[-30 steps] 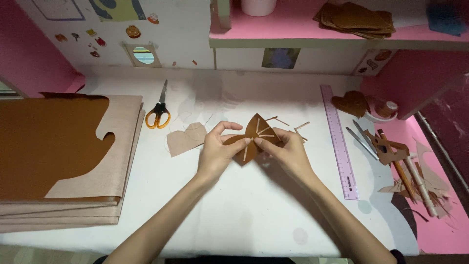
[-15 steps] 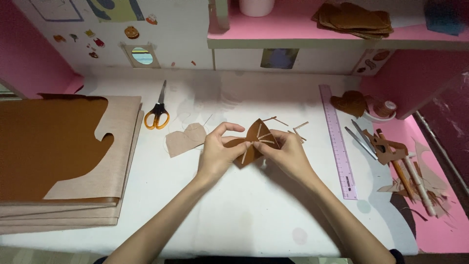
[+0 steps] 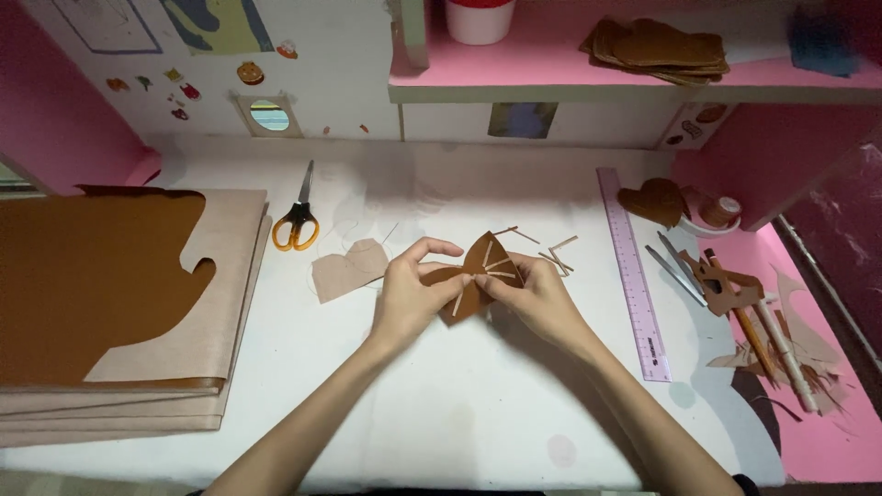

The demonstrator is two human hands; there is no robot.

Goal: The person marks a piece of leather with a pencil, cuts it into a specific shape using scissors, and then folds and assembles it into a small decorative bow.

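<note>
The middle of the brown folded piece [image 3: 480, 276] is hidden where it is pinched by the left hand [image 3: 407, 296] and right hand [image 3: 537, 298], above bare white table [image 3: 441, 404].

I see a white worktop [image 3: 459, 432] under dim indoor light, pink walls [image 3: 55, 92] on both sides, a white back panel [image 3: 303, 64] with small stickers, and a pink shelf [image 3: 551, 55] above.
</note>
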